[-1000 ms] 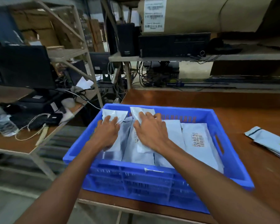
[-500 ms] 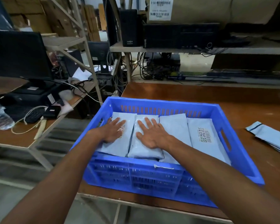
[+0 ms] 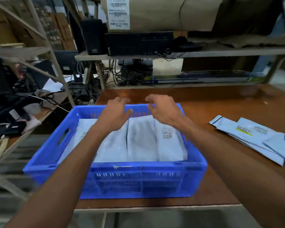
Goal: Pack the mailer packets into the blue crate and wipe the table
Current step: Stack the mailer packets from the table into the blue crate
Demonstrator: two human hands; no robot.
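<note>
both hands point(image 3: 139, 112) empty above blue crate point(image 3: 115, 178) rim

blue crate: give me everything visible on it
The blue crate is a rectangular moulded-plastic bin with ribbed, slotted walls, a handle cutout in its left end and a thick rim. It sits upright near the front-left corner of the brown table. Pale mailer packets lie flat side by side inside, filling the floor. The left hand and right hand hover open above the far wall, apparently touching nothing.
</note>
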